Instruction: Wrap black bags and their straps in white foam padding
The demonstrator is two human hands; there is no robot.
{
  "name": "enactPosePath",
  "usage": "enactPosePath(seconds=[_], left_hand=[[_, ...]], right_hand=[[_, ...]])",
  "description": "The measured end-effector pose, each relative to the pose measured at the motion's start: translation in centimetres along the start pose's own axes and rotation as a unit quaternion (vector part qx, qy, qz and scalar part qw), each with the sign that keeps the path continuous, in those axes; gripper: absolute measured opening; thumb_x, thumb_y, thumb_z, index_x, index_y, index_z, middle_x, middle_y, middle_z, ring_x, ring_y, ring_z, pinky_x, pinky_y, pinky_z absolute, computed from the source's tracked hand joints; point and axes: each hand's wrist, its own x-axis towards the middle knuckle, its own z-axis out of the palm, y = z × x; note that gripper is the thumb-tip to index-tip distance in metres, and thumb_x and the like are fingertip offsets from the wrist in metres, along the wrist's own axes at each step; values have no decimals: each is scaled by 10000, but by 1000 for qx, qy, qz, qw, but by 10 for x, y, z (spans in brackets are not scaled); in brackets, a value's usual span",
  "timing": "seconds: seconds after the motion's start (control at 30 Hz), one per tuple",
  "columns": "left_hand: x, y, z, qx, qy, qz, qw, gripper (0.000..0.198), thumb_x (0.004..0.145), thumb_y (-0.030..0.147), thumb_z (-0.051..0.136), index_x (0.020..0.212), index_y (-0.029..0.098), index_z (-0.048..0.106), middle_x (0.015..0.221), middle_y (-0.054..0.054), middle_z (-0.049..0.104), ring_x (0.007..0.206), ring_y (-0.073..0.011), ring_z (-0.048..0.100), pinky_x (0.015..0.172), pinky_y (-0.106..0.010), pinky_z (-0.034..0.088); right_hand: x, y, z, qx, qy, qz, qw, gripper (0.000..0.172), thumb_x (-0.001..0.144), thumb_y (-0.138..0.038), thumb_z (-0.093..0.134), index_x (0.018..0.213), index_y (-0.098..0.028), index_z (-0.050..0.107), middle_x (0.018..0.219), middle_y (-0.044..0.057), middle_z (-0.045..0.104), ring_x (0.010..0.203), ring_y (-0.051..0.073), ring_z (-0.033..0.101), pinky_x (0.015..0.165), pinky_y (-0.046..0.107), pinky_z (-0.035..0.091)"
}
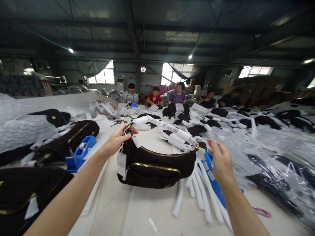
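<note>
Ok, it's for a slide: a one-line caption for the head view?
Left hand holds a dark handbag by one end at a white table; right hand open near the other end.

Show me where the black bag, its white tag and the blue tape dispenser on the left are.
black bag (155,177), head view, front pocket panel.
white tag (121,164), head view, middle of the card.
blue tape dispenser (80,154), head view, its side wall.

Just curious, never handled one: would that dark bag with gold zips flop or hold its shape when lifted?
Probably floppy: the dark bag sags below the left hand pinching one end. Likely light, since fingertips alone raise it. Its white tag dangles and would swing.
</note>
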Motion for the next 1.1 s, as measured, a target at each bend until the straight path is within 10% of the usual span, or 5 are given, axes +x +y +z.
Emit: enactPosePath(seconds=[0.2,0.5,0.6,0.7,1.1], left_hand=[[30,-14,-9,63,32,24,997,304,765,296,661,1039,189,584,1067,-58,660,951,-206,594,900,-339,428],[54,-29,33,436,260,144,849,550,743,88,485,1292,105,496,1452,-213,377,1382,-352,316,1139,-538,228],[48,-30,94,343,138,193,909,449,822,154,460,1261,121,542,1366,-183,485,1315,-301,414,1117,-468,302],[54,-38,155,113,-36,6,993,382,891,394,497,1175,158,598,1196,-147,619,1166,-285,540,1001,-442,405],[110,-37,229,-272,-136,-47,951,461,694,515,774,845,130,570,735,-52,630,655,-149,589,657,-283,485]], right_hand=[[31,-1,8,156,-315,277,894,470,773,-591,635,1019,-194,677,943,94,736,752,198,671,626,289,515],[13,7,24,287,-180,109,934,586,583,-287,875,1115,-257,630,854,-21,717,742,137,663,641,238,505],[11,4,25,283,-166,69,942,618,607,-276,858,1176,-255,620,899,-12,732,746,125,654,695,250,512],[5,3,24,269,-182,51,944,628,636,-290,844,1217,-263,607,962,3,743,842,152,671,771,281,519],[-15,15,8,200,-283,62,936,513,703,-447,787,1138,-223,635,1063,59,729,1049,258,647,935,398,485]])
